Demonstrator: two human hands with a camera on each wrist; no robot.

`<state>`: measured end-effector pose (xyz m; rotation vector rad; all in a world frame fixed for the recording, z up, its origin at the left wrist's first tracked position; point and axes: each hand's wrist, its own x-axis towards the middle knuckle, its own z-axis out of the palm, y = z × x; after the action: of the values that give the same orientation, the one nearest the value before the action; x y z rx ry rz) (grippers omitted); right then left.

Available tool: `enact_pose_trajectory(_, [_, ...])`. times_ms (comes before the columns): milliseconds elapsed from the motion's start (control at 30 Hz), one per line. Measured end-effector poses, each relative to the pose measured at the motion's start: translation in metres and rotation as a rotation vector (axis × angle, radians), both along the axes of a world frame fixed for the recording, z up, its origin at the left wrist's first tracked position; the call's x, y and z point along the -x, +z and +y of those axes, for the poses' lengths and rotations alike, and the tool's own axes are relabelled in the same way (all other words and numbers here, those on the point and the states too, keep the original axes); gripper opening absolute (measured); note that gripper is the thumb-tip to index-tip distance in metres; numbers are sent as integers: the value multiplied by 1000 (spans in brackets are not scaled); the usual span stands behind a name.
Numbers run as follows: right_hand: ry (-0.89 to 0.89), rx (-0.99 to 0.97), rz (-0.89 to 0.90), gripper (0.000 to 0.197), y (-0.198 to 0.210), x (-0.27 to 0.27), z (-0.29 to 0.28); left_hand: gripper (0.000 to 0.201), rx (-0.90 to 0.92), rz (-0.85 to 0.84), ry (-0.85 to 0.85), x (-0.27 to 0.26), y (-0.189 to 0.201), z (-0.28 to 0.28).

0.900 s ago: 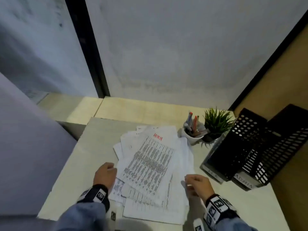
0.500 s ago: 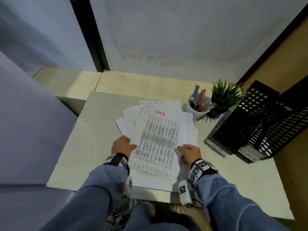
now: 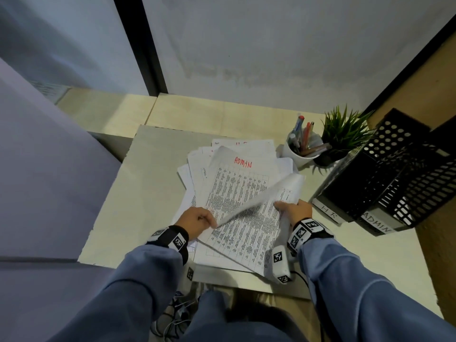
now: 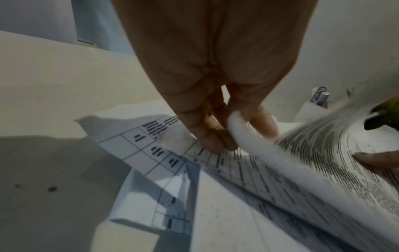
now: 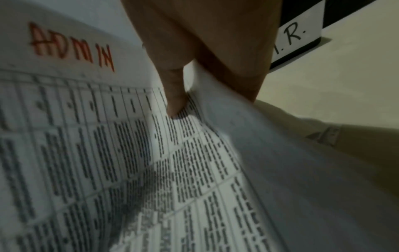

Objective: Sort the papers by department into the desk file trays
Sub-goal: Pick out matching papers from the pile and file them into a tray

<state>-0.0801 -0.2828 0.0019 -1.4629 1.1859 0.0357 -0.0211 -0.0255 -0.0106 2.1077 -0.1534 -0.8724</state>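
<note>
A loose pile of printed papers [image 3: 197, 174] lies on the desk [image 3: 148, 193]. The top sheet [image 3: 237, 183] has ADMIN written on it in red. My left hand [image 3: 209, 222] pinches that sheet's near left corner, which curls up off the pile [image 4: 237, 129]. My right hand [image 3: 283, 208] grips its right edge, thumb pressed on the print [image 5: 176, 102]. Between the hands the near edge arches up, showing another printed sheet beneath. Two black mesh trays stand at the right, one labelled HR [image 3: 329, 213] and the other ADMIN [image 3: 377, 227].
A white cup of pens [image 3: 299, 154] and a small green plant [image 3: 345, 134] stand behind the pile, beside the trays. A brown wall [image 3: 419, 82] runs along the right. The desk's near edge lies just under my wrists.
Both hands moved in from beside the pile onto the ADMIN sheet. They took hold of it, and its near edge now lifts off the pile.
</note>
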Motion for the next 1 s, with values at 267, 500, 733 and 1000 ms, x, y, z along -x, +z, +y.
enact_pose_trajectory(267, [213,1,96,35,-13,4,-10,22,-179,-239,380,-23,-5,-17])
enact_pose_trajectory(500, [153,-9,151,17,-34,7,-15,43,-222,-67,346,-35,-14,-32])
enact_pose_trajectory(733, [23,-150,63,44,-20,14,-7,11,-223,-205,144,-31,-13,-27])
enact_pose_trajectory(1000, [-66,-162,-30,19,-20,16,-7,41,107,-80,317,-19,-10,-17])
